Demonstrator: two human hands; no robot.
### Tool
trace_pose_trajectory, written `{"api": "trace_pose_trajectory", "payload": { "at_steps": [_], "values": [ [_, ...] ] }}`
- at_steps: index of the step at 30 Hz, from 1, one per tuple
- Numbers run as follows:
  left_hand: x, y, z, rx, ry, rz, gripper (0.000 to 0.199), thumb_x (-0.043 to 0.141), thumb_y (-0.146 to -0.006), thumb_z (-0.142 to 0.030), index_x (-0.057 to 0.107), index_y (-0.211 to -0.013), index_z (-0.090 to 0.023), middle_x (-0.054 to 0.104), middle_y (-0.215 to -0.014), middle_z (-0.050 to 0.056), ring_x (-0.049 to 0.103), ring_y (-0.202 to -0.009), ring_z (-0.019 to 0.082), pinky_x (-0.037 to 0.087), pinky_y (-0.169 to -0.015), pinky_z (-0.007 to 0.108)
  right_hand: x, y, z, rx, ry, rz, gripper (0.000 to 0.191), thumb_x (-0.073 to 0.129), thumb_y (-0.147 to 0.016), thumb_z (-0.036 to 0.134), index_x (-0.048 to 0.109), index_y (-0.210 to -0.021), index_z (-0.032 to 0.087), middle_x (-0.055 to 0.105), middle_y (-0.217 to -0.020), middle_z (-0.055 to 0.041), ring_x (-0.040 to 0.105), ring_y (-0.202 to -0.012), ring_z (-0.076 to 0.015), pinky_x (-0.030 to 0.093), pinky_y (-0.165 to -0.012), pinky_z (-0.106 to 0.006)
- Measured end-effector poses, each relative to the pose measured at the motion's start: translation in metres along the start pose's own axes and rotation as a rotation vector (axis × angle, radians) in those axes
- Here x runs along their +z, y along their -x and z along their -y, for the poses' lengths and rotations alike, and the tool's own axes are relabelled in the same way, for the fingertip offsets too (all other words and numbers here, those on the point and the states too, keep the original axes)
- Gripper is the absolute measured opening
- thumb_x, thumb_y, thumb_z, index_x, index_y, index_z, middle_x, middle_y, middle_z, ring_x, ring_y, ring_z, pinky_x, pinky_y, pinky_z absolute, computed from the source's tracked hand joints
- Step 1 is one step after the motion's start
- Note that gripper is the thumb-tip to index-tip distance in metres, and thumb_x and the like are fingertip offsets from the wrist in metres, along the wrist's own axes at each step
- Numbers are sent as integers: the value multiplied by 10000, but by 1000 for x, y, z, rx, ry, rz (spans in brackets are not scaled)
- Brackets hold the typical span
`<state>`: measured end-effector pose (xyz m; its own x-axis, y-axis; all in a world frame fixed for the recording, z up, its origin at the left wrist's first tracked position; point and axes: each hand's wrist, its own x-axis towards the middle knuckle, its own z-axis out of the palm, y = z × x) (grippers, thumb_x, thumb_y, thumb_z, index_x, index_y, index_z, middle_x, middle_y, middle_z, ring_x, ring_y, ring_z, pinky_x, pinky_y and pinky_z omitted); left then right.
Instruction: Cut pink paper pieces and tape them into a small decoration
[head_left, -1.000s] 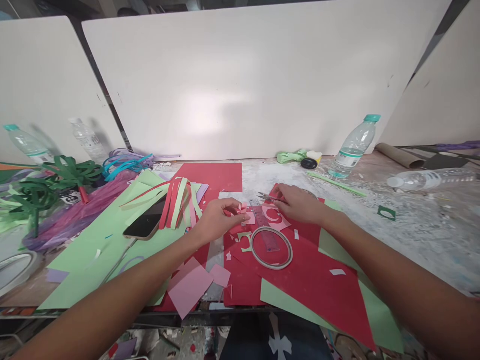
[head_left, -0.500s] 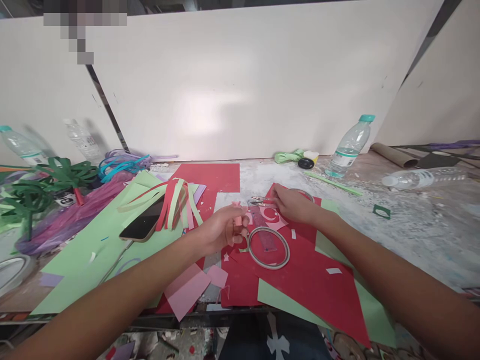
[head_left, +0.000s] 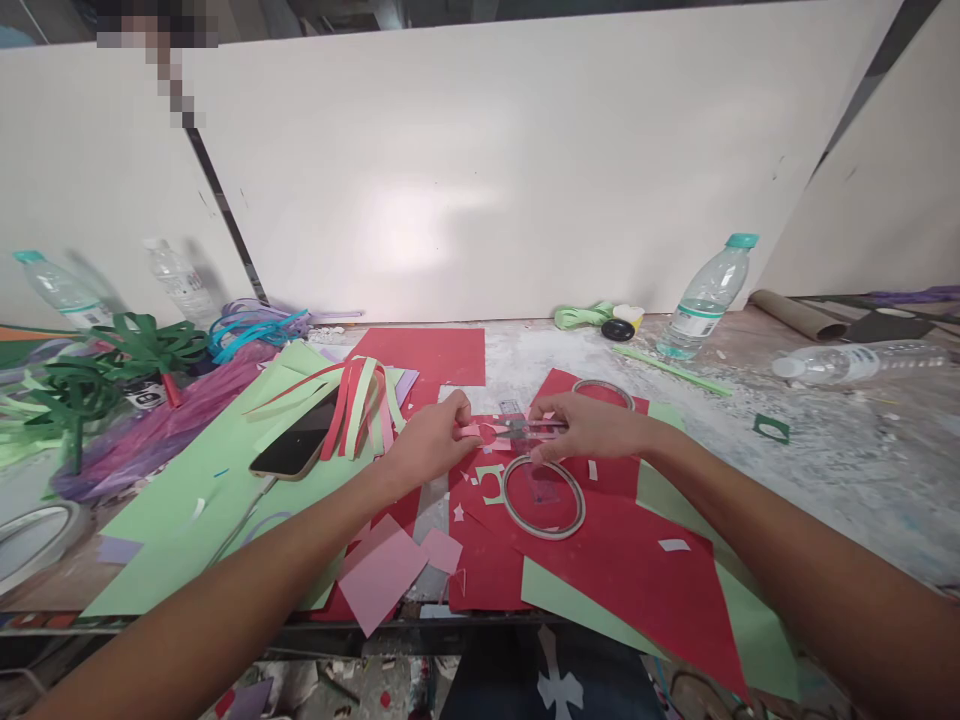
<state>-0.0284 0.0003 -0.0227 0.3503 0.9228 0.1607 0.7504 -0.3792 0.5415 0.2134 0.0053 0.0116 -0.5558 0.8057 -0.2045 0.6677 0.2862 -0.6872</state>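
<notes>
My left hand (head_left: 431, 432) is closed in a pinch on a small piece of pink paper (head_left: 469, 431). In my right hand (head_left: 589, 425) is a small pair of scissors (head_left: 514, 430), with its blades pointing left at the pink paper. Both hands are just above red paper (head_left: 622, 560). Right below my right hand lies a thin tape roll (head_left: 581, 510), over part of a clear purple stencil (head_left: 541, 487). A green scrap with a round hole (head_left: 491, 470) rests between the hands.
On the left, green sheets (head_left: 172, 540) carry a phone (head_left: 296, 442) and paper strips (head_left: 352, 410). Pink sheets (head_left: 381, 575) lie near the front edge. A second tape roll (head_left: 630, 402) is behind my right hand. Bottles (head_left: 709, 300) stand near the white panel (head_left: 450, 150).
My left hand has turned palm down and moved slightly up with the pink paper. My right hand has lowered toward me, bringing the scissors to the paper. The view has shifted slightly.
</notes>
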Motion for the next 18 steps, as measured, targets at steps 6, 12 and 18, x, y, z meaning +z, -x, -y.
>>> {"api": "trace_pose_trajectory", "payload": {
  "at_steps": [6, 12, 18],
  "values": [
    [-4, -3, 7, 26, -154, -10, 162, 559, -790, -360, 494, -842, -220, 603, -754, 2, 540, -655, 173, 275, -541, 264, 4, -2, -2, -79, 125, -86, 382, 576, -747, 340, 253, -600, 200, 263, -560, 59, 267, -493, -85, 225, -476, -245],
    [-10, -3, 7, 35, -184, -53, 215, 574, -788, -408, 551, -873, -212, 628, -811, 25, 551, -709, 186, 294, -550, 262, 13, 1, 3, -97, 246, 13, 261, 574, -724, 282, 346, -624, 203, 400, -591, 35, 348, -506, -103, 246, -469, -253],
    [-17, 0, -13, 135, 172, 111, 303, 495, -846, -456, 651, -901, -204, 654, -881, 38, 555, -721, 158, 380, -603, 265, 16, -2, 4, -267, 232, -342, 216, 488, -690, 129, 302, -612, 205, 378, -613, 26, 344, -561, -118, 270, -519, -253]
  ]
}}
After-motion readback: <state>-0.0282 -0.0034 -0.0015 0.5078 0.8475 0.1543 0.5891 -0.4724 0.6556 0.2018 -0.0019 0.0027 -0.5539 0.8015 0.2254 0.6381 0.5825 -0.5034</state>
